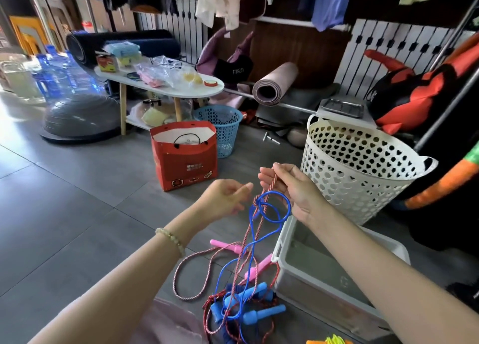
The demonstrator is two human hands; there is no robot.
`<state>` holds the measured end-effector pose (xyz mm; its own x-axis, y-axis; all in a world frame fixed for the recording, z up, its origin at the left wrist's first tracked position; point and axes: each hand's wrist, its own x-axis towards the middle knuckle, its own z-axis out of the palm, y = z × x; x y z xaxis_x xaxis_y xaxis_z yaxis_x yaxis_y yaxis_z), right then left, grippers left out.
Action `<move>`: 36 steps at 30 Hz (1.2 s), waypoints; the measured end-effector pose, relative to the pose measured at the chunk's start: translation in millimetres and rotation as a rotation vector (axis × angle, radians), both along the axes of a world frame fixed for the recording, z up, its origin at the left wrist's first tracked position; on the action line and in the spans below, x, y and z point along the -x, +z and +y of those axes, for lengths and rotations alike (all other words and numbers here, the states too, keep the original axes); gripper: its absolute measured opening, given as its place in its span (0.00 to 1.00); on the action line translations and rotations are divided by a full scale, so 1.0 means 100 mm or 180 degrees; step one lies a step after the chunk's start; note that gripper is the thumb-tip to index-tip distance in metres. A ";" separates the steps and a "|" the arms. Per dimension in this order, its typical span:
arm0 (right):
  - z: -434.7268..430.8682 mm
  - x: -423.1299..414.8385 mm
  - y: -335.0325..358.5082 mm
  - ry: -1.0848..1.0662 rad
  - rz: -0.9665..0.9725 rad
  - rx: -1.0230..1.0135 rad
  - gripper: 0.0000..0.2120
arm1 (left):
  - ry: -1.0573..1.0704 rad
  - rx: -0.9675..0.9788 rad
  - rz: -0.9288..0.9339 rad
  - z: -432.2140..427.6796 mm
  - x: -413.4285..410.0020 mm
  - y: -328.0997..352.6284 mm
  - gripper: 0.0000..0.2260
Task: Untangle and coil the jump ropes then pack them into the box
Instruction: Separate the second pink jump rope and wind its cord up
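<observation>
My right hand [290, 188] pinches a red-and-white twisted jump rope [269, 188] and lifts it above the floor. A blue jump rope [272, 209] is knotted round it in loops just below my fingers. My left hand [225, 198] hovers beside the knot, fingers loosely curled, holding nothing. Both ropes trail down to a tangled heap of blue handles [248, 302] and pink handles [225, 246] on the floor. The clear plastic box [334, 292] sits open to the right of the heap, under my right forearm.
A white perforated laundry basket [357, 167] stands behind the box. A red paper bag [185, 157] and a blue basket [220, 126] sit further ahead. A low white table [160, 84], a grey balance dome [80, 118] and rolled mats crowd the back.
</observation>
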<state>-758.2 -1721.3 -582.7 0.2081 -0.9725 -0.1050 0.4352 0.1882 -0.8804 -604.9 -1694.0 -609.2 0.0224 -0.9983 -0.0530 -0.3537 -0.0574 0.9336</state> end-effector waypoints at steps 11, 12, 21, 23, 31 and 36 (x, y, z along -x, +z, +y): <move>0.01 0.06 -0.09 -0.0121 0.1419 -0.0037 0.09 | 0.0348 0.0761 0.0642 -0.08 -0.07 0.10 0.10; 0.02 0.10 -0.11 -0.0103 0.1975 0.0080 0.11 | 0.0271 0.0968 0.0610 -0.08 -0.10 0.19 0.09; 0.11 0.01 0.53 0.1375 0.1766 0.1349 0.18 | -0.0897 0.0913 0.0248 0.01 -0.12 1.31 0.13; 0.11 -0.04 0.59 0.1719 0.1840 0.1346 0.15 | -0.0927 0.0907 0.0354 -0.03 -0.13 1.59 0.13; -0.01 -0.19 1.25 0.1461 0.1093 0.1096 0.18 | -0.0574 0.0544 0.1206 -0.28 -0.21 1.85 0.18; -0.25 -0.20 1.83 0.0637 0.0429 0.0949 0.20 | -0.1517 -0.0184 0.0540 0.08 0.03 1.02 0.16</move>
